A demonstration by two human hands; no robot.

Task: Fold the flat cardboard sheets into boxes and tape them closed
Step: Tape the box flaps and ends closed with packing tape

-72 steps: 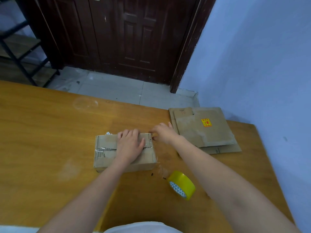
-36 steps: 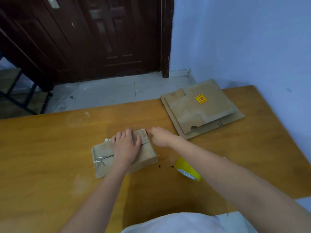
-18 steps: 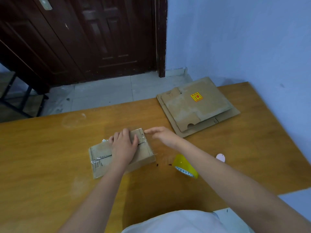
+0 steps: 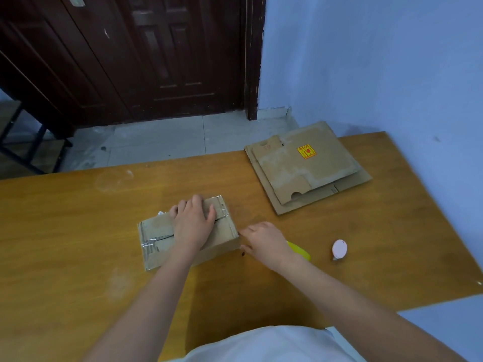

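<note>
Left hand (image 4: pixel 194 224): fingers flat, pressing the taped brown cardboard box (image 4: pixel 188 232) mid-table. Right hand (image 4: pixel 264 241): fingers loose, holding nothing, beside the box's right end, over the yellow tape roll (image 4: pixel 300 252). Flat cardboard sheets (image 4: pixel 305 165) stacked at the table's (image 4: pixel 78 231) far right corner

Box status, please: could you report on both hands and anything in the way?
Left hand flat on box. Right hand open beside it, over tape roll. Nothing in the way.

Right hand (image 4: pixel 265 241) withdrawn from box (image 4: pixel 188 232) top edge. Now beside box's right end, over yellow tape roll (image 4: pixel 300 251). Fingers relaxed.
</note>
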